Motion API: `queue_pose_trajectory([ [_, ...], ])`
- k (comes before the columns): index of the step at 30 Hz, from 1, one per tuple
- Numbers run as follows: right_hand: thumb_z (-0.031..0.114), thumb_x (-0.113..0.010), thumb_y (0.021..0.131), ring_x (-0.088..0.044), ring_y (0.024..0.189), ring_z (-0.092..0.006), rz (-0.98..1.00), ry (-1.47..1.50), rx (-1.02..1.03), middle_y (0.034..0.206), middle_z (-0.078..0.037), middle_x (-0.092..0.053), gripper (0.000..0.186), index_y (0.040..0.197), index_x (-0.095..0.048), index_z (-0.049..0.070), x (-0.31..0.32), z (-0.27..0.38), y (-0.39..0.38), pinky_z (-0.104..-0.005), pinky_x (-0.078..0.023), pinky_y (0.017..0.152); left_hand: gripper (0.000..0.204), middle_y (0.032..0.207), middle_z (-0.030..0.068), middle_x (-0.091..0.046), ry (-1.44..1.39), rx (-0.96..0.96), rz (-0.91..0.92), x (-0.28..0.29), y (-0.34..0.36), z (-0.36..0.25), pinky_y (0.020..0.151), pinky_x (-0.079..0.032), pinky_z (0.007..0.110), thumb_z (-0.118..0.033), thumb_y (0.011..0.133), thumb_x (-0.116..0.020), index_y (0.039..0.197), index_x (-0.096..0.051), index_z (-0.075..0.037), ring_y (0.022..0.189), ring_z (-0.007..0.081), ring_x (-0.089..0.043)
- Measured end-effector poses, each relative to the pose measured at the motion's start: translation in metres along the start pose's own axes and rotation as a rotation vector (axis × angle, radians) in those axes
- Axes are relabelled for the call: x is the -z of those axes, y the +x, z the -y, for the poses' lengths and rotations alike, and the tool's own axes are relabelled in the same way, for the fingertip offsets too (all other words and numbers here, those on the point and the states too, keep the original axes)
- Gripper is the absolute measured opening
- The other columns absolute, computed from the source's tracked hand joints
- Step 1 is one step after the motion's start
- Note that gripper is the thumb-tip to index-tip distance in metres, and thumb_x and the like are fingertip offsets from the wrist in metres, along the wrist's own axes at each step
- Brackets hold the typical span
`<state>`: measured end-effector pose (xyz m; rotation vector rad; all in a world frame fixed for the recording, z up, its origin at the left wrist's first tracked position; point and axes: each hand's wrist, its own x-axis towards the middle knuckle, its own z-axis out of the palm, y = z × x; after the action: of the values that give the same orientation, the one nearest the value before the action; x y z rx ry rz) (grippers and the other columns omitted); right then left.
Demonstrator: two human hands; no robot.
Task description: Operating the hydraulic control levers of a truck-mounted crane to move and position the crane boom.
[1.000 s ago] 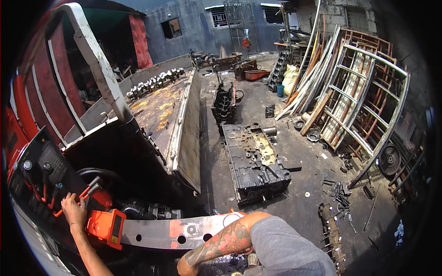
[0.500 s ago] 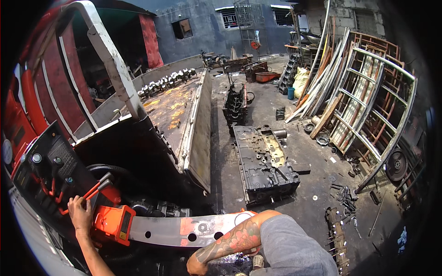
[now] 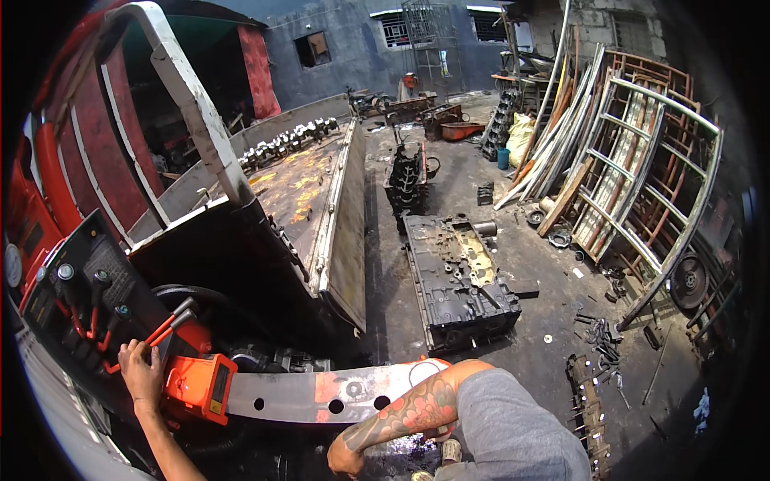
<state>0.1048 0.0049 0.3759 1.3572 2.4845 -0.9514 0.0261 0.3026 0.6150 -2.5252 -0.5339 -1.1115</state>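
My left hand (image 3: 142, 375) is closed around a red lever (image 3: 165, 329) of the control panel at the lower left; its fingers hide part of it. Beside that hand sits an orange-red metal housing (image 3: 191, 386), from which a pale grey steel beam (image 3: 289, 397) with round holes runs right. My tattooed right forearm (image 3: 413, 413) bends across the beam from a grey sleeve (image 3: 513, 429). The right hand (image 3: 345, 459) hangs low by the bottom edge, near the beam's underside; its fingers are mostly hidden. More levers and knobs stand on the black panel (image 3: 88, 276).
Ahead, a truck bed (image 3: 293, 180) holds crankshafts (image 3: 290, 144). An engine block (image 3: 461, 280) lies on the ground, another (image 3: 409, 180) beyond it. Metal pipes (image 3: 553, 132) and rusty frames (image 3: 642, 176) lean at right. Loose tools (image 3: 600, 341) lie near a long metal part (image 3: 589, 409).
The view has shifted slightly. A small red-orange object near the far wall has moved left. My left hand stays on the lever, and the right arm barely moves.
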Motion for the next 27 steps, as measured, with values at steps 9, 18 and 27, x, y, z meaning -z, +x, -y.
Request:
queue_pose_trajectory([
  [9, 0.029, -0.067, 0.082, -0.068, 0.102, -0.0387, -0.040, -0.086, -0.010, 0.103, -0.020, -0.073, 0.036, 0.105, -0.074, 0.002, -0.020, -0.017, 0.028, -0.0501, -0.054, 0.087, 0.017, 0.086, 0.0095, -0.059, -0.010, 0.029, 0.040, -0.020, 0.026, -0.018, 0.089, -0.043, 0.045, -0.016, 0.086, -0.070, 0.080, -0.063, -0.002, 0.089, 0.0320, -0.056],
  [18, 0.031, -0.070, 0.082, -0.070, 0.099, -0.0402, -0.134, 0.042, -0.058, 0.098, -0.020, -0.073, 0.037, 0.105, -0.072, 0.002, -0.018, -0.013, 0.008, -0.0528, -0.054, 0.089, 0.022, 0.096, 0.0078, -0.064, 0.013, -0.042, 0.003, -0.010, 0.023, -0.021, 0.091, -0.046, 0.044, -0.030, 0.085, -0.071, 0.087, -0.072, -0.008, 0.096, 0.0325, -0.058],
  [27, 0.029, -0.063, 0.091, -0.062, 0.119, -0.0402, 0.006, 0.043, -0.103, 0.123, -0.025, -0.066, 0.048, 0.132, -0.061, 0.003, 0.016, 0.009, -0.019, -0.0485, -0.048, 0.103, 0.013, 0.096, 0.0098, -0.063, -0.023, -0.425, -0.061, 0.019, 0.056, -0.064, 0.103, -0.042, 0.046, -0.018, 0.083, -0.071, 0.086, -0.069, -0.005, 0.103, 0.0298, -0.059],
])
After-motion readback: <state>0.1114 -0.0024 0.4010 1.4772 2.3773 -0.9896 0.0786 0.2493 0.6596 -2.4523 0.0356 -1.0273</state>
